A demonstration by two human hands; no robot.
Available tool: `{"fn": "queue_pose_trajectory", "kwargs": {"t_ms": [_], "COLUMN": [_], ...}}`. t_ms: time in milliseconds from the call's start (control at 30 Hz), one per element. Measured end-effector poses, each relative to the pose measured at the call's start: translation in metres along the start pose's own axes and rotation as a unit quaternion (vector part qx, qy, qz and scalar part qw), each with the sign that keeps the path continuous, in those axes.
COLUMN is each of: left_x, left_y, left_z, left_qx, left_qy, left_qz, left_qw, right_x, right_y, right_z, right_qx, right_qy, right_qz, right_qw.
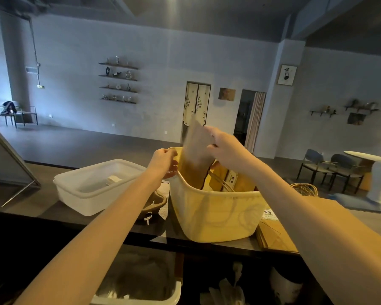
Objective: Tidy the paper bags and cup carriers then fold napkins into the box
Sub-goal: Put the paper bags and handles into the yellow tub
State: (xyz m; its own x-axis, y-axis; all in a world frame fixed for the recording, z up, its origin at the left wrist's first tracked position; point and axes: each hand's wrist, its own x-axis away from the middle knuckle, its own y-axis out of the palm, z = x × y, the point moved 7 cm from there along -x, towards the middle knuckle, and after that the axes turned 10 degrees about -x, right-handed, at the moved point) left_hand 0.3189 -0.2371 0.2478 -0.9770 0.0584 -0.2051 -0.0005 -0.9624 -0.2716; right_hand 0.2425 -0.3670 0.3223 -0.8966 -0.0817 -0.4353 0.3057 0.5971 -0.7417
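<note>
Fingers of the right hand [223, 148] pinch a flat brown paper bag [196, 150], blurred, standing upright in the pale yellow plastic tub [216, 214] on the dark counter [53, 213]. Left hand [164, 161] fingers curl over the tub's far-left rim. Another bag's white label [231, 178] inside reads "99"; a clear plastic box [97, 186] sits to the left.

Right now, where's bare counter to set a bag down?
Bare strip of counter left of the white bin. Crowded elsewhere: pulp carrier fills the gap beside the yellow tub, flat paper bags right of it.
</note>
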Motion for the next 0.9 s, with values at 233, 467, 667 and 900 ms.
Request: {"fn": "queue_pose_trajectory", "kwargs": {"t_ms": [233,467,667,900], "left_x": [0.006,0.011,0.015,0.02], "left_y": [-0.001,0.008,-0.003,-0.043], "left_z": [-0.018,-0.026,-0.021,0.014], "left_qx": [0.011,0.022,0.046,-0.043], "left_qy": [-0.14,-0.159,-0.138,0.021], "left_qz": [-0.047,-0.123,-0.045,0.095], "left_qw": [0.989,0.979,0.988,0.994], "right_x": [0.002,0.009,0.015,0.016], "right_y": [0.047,0.051,0.062,0.048], "right_z": [-0.019,-0.014,-0.006,0.0], "right_qx": [0.066,-0.054,-0.036,-0.064], "right_qy": [-0.005,0.065,0.082,0.11], "right_qz": [-0.11,-0.169,-0.21,-0.207], "right_qw": [0.992,0.982,0.974,0.97]}}
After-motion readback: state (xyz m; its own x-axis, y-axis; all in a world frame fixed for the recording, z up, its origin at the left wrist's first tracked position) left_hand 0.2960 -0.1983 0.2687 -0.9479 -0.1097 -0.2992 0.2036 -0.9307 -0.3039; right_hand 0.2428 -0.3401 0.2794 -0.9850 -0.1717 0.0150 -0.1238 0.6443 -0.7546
